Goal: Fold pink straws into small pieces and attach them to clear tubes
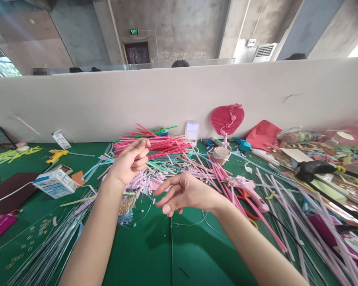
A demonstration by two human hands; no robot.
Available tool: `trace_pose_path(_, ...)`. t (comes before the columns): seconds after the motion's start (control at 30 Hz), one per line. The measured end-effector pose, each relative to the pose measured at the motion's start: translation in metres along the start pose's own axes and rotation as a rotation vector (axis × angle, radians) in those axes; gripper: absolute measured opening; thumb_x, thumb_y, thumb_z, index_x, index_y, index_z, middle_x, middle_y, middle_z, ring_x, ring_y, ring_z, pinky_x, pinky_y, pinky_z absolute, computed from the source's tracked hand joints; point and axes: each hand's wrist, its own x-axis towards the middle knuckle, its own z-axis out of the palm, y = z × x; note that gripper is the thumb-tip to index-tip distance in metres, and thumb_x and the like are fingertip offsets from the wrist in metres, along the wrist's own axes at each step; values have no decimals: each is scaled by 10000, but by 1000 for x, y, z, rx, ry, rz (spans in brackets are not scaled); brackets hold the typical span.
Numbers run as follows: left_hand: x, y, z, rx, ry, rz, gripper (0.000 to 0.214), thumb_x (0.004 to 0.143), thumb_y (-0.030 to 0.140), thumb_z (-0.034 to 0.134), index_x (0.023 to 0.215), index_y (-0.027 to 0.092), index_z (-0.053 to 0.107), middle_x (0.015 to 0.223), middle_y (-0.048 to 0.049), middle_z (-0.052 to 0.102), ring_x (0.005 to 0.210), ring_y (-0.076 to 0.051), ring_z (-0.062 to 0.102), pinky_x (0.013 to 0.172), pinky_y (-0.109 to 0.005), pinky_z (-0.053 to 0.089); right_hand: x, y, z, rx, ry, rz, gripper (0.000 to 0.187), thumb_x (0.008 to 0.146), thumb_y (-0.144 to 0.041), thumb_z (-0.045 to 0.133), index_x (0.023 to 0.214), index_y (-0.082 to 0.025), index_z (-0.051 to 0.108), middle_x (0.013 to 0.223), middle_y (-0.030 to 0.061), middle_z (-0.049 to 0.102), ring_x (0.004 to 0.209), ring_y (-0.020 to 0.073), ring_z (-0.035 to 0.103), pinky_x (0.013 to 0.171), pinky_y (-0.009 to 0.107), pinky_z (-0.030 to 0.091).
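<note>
My left hand (pixel 133 161) is raised over the table with thumb and fingers pinched together. Whatever may be between them is too small to make out. Lower and to the right, my right hand (pixel 186 194) hovers with its fingers loosely curved and apart, nothing visible in it. A thin clear thread (pixel 191 225) curves below the right hand; whether either hand touches it I cannot tell. Behind the hands lie a pile of red and pink pipe cleaners (pixel 167 146) and a heap of lilac twisted pieces (pixel 141 180). A bag of gold beads (pixel 125 204) is partly hidden by my left forearm.
Grey wire stems (pixel 56 234) and a small carton (pixel 55 183) are on the left, with a yellow glue gun (pixel 56 155) behind. To the right are a pink glue gun (pixel 249 190), lilac pipe cleaners (pixel 289 214) and a cup (pixel 221 155) holding a red fan-shaped piece (pixel 223 119). A white partition (pixel 122 99) stands behind.
</note>
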Motion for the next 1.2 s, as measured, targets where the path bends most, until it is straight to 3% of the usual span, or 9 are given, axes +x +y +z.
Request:
trace_pose_path(0.23,0,1,0,2,15,0,169,818,285,703,827,153,597,514,119,235,331,-5,162,311,-110,155,2,2,-2,-1,1,-25,492,543,-276,882,976,-143,691,814,58,760,665,138,701,501,175,475)
trace_pose_path(0.53,1,1,0,1,51,15,180,815,290,709,821,152,593,503,121,242,331,-6,160,312,-115,136,1,1,-1,71,24,-145,463,551,-218,879,974,-161,701,775,17,751,763,152,718,756,285,564)
trace_pose_path(0.77,1,1,-1,-25,52,11,165,817,275,707,812,151,597,503,119,245,323,-5,170,307,-114,135,2,3,-4,39,12,-85,490,591,-276,864,1044,-172,707,877,69,768,734,162,720,567,211,522)
trace_pose_path(1.2,2,-2,1,-22,17,-15,196,792,287,734,819,146,601,503,123,240,322,-1,175,308,-116,137,4,7,-1,80,-48,-120,546,593,-198,859,1110,-186,686,834,41,770,776,170,728,636,234,550)
